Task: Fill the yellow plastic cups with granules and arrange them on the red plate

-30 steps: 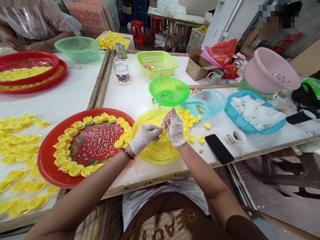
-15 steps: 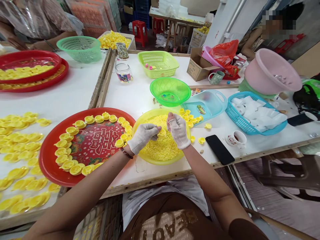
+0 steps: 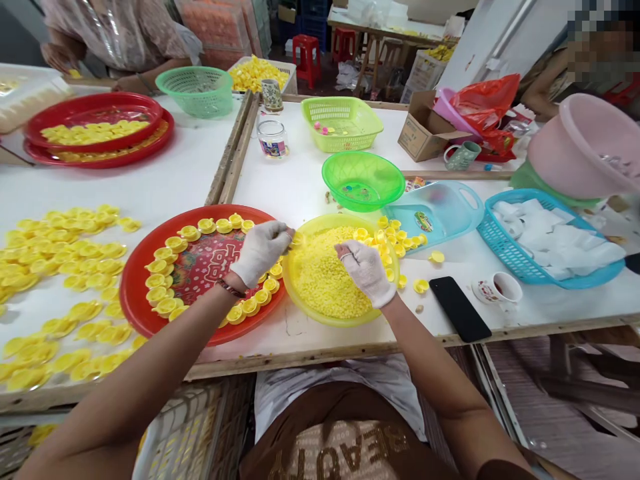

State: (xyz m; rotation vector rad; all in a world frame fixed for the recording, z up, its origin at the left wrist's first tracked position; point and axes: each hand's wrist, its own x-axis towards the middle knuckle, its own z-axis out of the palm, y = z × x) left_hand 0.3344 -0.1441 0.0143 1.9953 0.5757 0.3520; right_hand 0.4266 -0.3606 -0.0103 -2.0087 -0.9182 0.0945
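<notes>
My left hand (image 3: 263, 253), in a white glove with bare fingertips, is pinched on a small yellow plastic cup (image 3: 298, 239), at the left rim of a yellow bowl (image 3: 295, 293). The bowl holds many yellow beads (image 3: 330, 280); several more cups lie inside its right edge. Over these beads hangs my gloved right hand (image 3: 369, 272), thumb and fingers closed together; whatever is between them is too small to make out. Beneath my left wrist stands a round red tray (image 3: 135, 293) with yellow cups (image 3: 156, 280) arranged in a ring around its edge.
Loose yellow pieces (image 3: 75, 260) cover the left table. To the right lie a black phone (image 3: 460, 310), a mug of dark drink (image 3: 496, 288) and a blue basket (image 3: 520, 250) of white pieces. A green bowl (image 3: 363, 180) stands behind. One person sits far left, another far right.
My left hand has moved left with the yellow cup, away from my right hand. My right hand stays above the beads. The view has shifted left, and more cups now show in the bowl.
</notes>
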